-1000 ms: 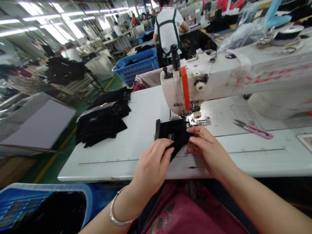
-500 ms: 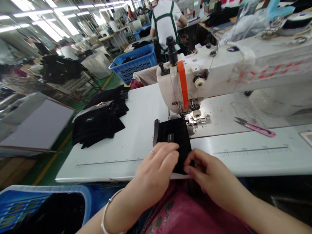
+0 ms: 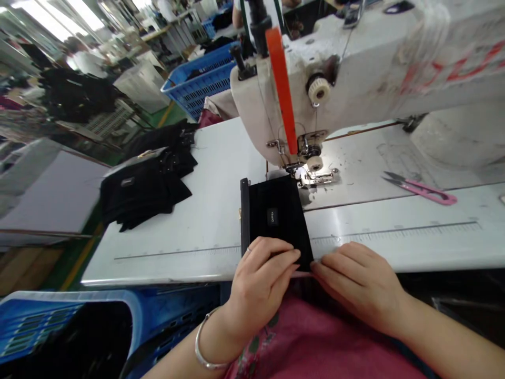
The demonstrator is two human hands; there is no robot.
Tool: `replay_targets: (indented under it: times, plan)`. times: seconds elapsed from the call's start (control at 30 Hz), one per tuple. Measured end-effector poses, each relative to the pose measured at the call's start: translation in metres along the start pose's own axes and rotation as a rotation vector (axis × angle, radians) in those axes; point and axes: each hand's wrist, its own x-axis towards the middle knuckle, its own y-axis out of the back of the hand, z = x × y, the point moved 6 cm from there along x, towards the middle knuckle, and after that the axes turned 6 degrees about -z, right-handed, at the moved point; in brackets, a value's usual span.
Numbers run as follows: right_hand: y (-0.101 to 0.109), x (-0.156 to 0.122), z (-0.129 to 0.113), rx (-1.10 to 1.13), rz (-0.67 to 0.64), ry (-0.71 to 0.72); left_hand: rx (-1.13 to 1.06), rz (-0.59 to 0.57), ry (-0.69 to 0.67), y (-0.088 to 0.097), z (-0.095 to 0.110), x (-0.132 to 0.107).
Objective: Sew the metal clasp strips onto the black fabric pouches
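Observation:
A black fabric piece (image 3: 278,197) with a small label (image 3: 272,217) and a darker strip along its left side lies flat on the sewing table. Its far edge reaches the sewing machine's presser foot (image 3: 311,178). My left hand (image 3: 264,276) is closed on the near part of the fabric, fingertips together over its front edge. At the near right corner, my right hand (image 3: 357,279) grips the edge with fingers pressed together; its thumb is mostly hidden.
Pink-handled thread snips (image 3: 428,192) lie right of the machine head (image 3: 284,95). A stack of black fabric pieces (image 3: 145,184) rests at the table's left. Blue crates stand below at left (image 3: 136,316) and behind the table (image 3: 201,84). Another person is at work beyond.
The view has moved closer to the machine. My left fingers have drawn nearer the fabric's front edge, uncovering the label. My right hand has flattened from a raised pinch, still at the corner.

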Motion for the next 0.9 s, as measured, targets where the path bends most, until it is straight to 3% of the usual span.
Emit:
replay_targets:
  times: [0.07, 0.27, 0.63, 0.9]
  plan:
    - [0.0, -0.001, -0.001, 0.02, 0.008, 0.018, 0.015, 0.015, -0.044, -0.002, 0.004, -0.002]
    - [0.001, -0.004, -0.001, 0.021, 0.031, 0.034, 0.062, -0.185, -0.124, -0.023, 0.006, -0.006]
    - [0.005, -0.004, -0.004, 0.006, 0.075, 0.058, 0.104, -0.193, -0.127, -0.022, 0.004, -0.01]
    - [0.006, -0.012, 0.0, 0.067, 0.027, 0.076, 0.144, -0.226, -0.147, -0.021, 0.007, -0.005]
